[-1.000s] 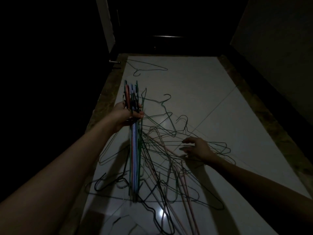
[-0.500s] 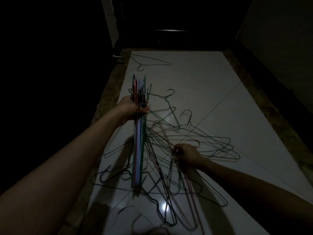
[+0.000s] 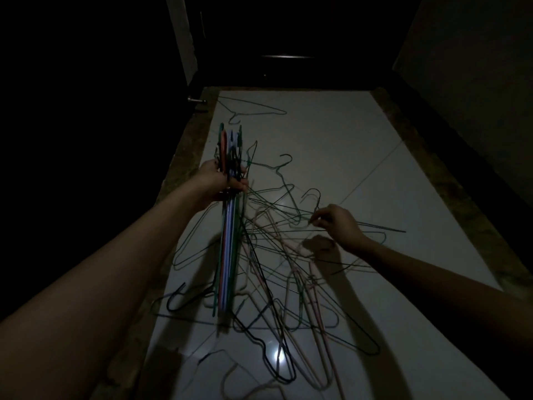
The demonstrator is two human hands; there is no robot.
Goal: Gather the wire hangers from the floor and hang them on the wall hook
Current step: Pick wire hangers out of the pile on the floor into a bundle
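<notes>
My left hand (image 3: pixel 223 180) grips a tight bundle of wire hangers (image 3: pixel 227 243) near their hooks; the bundle hangs down toward the floor. A tangled pile of loose hangers (image 3: pixel 277 255), green, black and pink, lies on the pale floor tiles (image 3: pixel 346 145). My right hand (image 3: pixel 337 223) is over the pile's right side, its fingertips pinching a thin dark wire hanger (image 3: pixel 372 226) lifted a little off the floor. One single green hanger (image 3: pixel 253 109) lies apart at the far end. No wall hook is visible.
The scene is very dark. A dark door (image 3: pixel 282 39) closes the far end, with a pale door frame (image 3: pixel 181 39) to its left. A metal door stop (image 3: pixel 197 101) juts out at the left floor edge. A wall (image 3: pixel 476 67) runs along the right.
My right hand has moved from low in the pile up and to the right, and now pinches a thin wire there. My left hand still holds the bundle.
</notes>
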